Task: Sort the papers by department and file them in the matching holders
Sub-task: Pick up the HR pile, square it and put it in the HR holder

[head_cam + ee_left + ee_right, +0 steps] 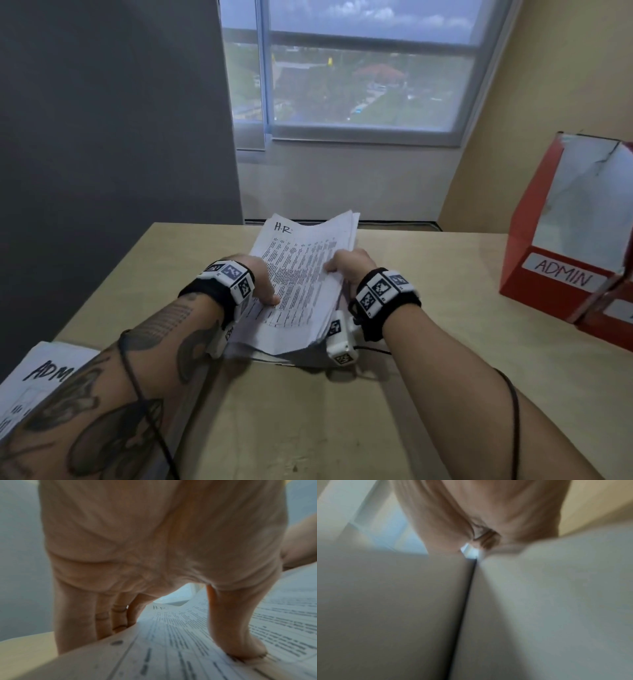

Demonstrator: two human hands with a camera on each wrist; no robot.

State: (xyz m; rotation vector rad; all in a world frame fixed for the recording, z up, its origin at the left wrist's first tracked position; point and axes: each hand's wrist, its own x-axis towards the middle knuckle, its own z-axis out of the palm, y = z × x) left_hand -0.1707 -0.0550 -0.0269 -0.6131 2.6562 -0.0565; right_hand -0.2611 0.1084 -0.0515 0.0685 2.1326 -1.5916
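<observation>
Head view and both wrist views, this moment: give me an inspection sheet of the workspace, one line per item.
Surface: light wooden table, bare in front of the arms.
Job's things: white printed paper stack marked H.R; red cardboard holder labelled ADMIN at far right; white sheet marked ADM at near left edge.
Clutter: nothing seen.
Grips: left hand holds the stack's left edge, thumb on top; right hand holds its right edge.
Cables: black cords along both forearms.
Surroundings: grey partition, window, beige wall.
</observation>
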